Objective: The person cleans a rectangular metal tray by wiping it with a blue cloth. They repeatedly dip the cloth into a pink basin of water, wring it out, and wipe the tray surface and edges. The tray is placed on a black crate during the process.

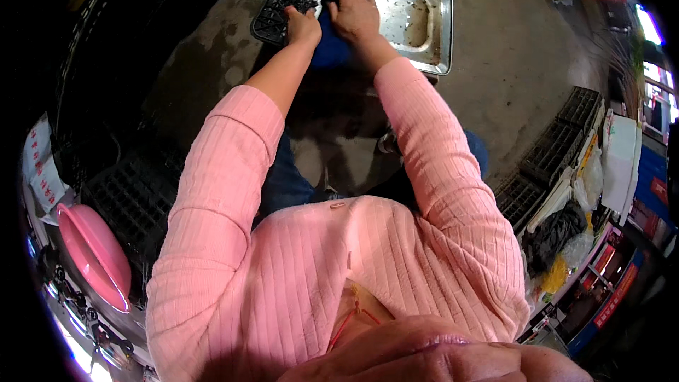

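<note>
Ahead of me a blue cloth-like thing [331, 49] lies lengthwise, over the left part of a shiny metal tray [444, 28]. My right hand [356, 13] rests on it from above, fingers stretched forward and slightly apart. Close to its left edge is my left hand [304, 28], thumb and fingers curled at the border of a black plastic grid tray [267, 22]. What those fingers pinch, if anything, is too small to make out. Small dark bits and a brownish wet patch show inside the metal tray.
A pink basin [92, 258] leans at the lower left beside a dark crate [131, 194]. Along the right stand black plastic crates [559, 134], a white box [620, 163] and plastic bags [566, 240]. The concrete floor [509, 42] has wet patches at the left.
</note>
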A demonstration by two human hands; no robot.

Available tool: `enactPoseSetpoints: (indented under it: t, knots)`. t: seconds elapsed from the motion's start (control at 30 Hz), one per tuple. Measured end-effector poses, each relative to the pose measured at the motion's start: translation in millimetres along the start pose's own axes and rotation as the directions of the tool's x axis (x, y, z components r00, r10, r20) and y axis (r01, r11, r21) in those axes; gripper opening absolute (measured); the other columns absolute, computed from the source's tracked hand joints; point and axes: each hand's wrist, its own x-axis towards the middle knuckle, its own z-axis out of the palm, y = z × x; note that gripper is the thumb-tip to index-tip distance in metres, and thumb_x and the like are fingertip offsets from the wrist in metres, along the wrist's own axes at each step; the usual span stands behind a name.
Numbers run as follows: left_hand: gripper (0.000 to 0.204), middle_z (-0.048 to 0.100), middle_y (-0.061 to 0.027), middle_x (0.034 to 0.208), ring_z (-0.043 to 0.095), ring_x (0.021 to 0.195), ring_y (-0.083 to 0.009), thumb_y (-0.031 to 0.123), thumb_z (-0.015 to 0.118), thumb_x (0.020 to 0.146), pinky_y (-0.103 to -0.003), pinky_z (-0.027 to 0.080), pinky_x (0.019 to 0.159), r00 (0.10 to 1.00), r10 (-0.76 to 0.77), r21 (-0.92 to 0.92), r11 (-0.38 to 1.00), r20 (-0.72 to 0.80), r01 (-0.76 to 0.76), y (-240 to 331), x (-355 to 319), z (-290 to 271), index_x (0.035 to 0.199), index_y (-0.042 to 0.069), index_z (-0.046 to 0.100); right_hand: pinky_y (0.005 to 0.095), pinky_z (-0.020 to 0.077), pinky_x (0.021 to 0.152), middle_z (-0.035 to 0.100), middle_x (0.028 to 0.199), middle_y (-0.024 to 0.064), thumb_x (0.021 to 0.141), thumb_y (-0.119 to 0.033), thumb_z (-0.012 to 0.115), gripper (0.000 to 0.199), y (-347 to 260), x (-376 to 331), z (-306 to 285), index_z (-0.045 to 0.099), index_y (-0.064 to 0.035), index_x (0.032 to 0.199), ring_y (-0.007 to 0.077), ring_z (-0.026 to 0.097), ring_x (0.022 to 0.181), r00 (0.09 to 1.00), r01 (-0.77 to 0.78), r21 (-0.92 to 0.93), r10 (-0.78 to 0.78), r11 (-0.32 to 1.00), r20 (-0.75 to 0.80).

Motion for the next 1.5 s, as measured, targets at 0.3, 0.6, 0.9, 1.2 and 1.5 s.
enactPoseSetpoints:
  t: [0.3, 0.6, 0.9, 1.2, 1.5]
  knots:
    - [0.042, 0.054, -0.0259, 0.116, 0.051, 0.109, -0.0419, 0.028, 0.05, 0.09, -0.048, 0.037, 0.093, 0.999, 0.039, -0.041, 0.998, -0.025, -0.04, -4, 5, 7, 0.117, -0.001, 0.035, 0.045, 0.0122, 0.111, 0.032, 0.143, 0.0108, 0.087, -0.048, 0.044, 0.064, 124, -22, -67, 0.033, -0.0098, 0.138, 0.0226, 0.027, 0.134, 0.969, -0.191, -0.397, 0.238, 0.897, 0.071]
    - [0.046, 0.051, -0.0285, 0.117, 0.052, 0.109, -0.0414, 0.024, 0.055, 0.088, -0.046, 0.04, 0.092, 0.999, 0.009, -0.11, 0.994, -0.043, -0.014, 4, -5, -1, 0.119, -0.004, 0.034, 0.044, 0.0215, 0.107, 0.04, 0.134, 0.0175, 0.084, -0.052, 0.047, 0.074, 101, -76, -101, 0.034, 0.0016, 0.134, 0.0283, 0.036, 0.127, 0.94, -0.161, -0.57, 0.3, 0.806, 0.16]
    - [0.054, 0.046, -0.0262, 0.127, 0.047, 0.116, -0.0393, 0.027, 0.053, 0.089, -0.043, 0.039, 0.097, 0.995, -0.087, -0.159, 0.983, 0.038, 0.092, 6, 2, -2, 0.129, -0.003, 0.032, 0.0428, 0.0459, 0.081, 0.055, 0.105, 0.0228, 0.081, -0.056, 0.051, 0.071, 15, -112, -117, 0.047, 0.0071, 0.114, 0.0349, 0.056, 0.098, 0.813, -0.4, -0.525, 0.556, 0.752, 0.176]
    - [0.05, 0.05, -0.0266, 0.121, 0.053, 0.109, -0.0404, 0.031, 0.053, 0.089, -0.044, 0.042, 0.092, 0.999, -0.039, -0.15, 0.988, 0.0, 0.039, 1, 8, 6, 0.122, -0.004, 0.036, 0.0392, 0.0475, 0.071, 0.056, 0.089, 0.0156, 0.077, -0.033, 0.063, 0.033, -18, -122, -81, 0.053, -0.0046, 0.089, 0.0302, 0.055, 0.087, 0.947, -0.25, -0.494, 0.317, 0.833, 0.056]
    - [0.059, 0.046, -0.0266, 0.126, 0.047, 0.116, -0.0404, 0.038, 0.054, 0.086, -0.044, 0.038, 0.098, 0.996, -0.093, -0.224, 0.97, -0.003, 0.09, -3, 17, 5, 0.125, -0.005, 0.041, 0.0421, 0.0454, 0.079, 0.056, 0.092, 0.0197, 0.078, -0.011, 0.056, 0.029, -73, -89, -43, 0.052, -0.0021, 0.105, 0.035, 0.054, 0.089, 0.978, -0.161, -0.019, 0.162, 0.987, 0.133]
